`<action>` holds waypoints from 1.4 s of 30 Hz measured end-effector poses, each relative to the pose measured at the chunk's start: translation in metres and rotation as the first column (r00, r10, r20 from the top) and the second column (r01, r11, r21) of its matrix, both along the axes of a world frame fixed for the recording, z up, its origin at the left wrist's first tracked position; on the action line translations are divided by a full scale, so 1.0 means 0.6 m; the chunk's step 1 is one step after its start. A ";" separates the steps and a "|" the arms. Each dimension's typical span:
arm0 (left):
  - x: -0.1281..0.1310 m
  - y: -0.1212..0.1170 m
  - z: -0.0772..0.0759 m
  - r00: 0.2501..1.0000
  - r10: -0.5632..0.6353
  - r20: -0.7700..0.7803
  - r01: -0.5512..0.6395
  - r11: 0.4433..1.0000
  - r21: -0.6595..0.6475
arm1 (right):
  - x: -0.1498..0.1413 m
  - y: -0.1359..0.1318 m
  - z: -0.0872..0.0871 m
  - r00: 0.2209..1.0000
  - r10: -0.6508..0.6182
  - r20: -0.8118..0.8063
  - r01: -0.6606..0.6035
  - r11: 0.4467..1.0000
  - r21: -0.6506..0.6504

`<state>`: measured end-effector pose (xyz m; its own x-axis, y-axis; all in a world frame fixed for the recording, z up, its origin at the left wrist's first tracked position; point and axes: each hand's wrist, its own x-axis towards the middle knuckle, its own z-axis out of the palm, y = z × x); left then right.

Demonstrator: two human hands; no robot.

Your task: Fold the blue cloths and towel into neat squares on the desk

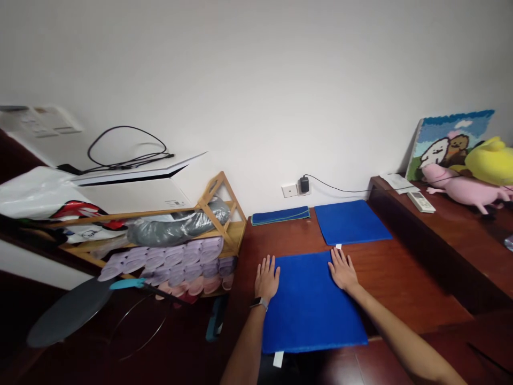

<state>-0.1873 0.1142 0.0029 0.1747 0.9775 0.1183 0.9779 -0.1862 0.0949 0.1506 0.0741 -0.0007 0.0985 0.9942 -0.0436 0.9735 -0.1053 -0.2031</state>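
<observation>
A blue towel (pixel 310 305) lies spread flat on the dark red wooden surface (pixel 396 283) in front of me. My left hand (pixel 266 278), with a watch on the wrist, rests flat and open at the towel's far left corner. My right hand (pixel 342 269) lies flat and open on the far right corner, next to a small white tag (pixel 339 246). Neither hand holds anything.
A second blue towel (pixel 350 222) lies flat beyond, and a folded blue towel (pixel 280 215) sits by the wall under a socket with a charger (pixel 303 184). A wooden rack (pixel 218 214) with slippers stands at left. A raised ledge (pixel 449 224) at right carries a remote, plush toys and a picture.
</observation>
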 end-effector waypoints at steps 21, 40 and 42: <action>0.217 -0.028 0.034 0.938 -0.345 0.040 0.341 0.936 0.085 | 0.021 0.019 -0.009 0.993 0.091 -0.074 -0.087 0.995 0.045; -0.019 -0.005 0.002 1.000 0.011 0.010 -0.011 1.000 -0.022 | 0.027 0.022 -0.024 0.995 0.079 -0.059 -0.077 0.997 0.030; -0.012 -0.007 0.000 1.000 0.020 0.013 -0.020 1.000 -0.011 | 0.024 0.021 -0.015 0.996 0.072 -0.059 -0.072 0.997 0.007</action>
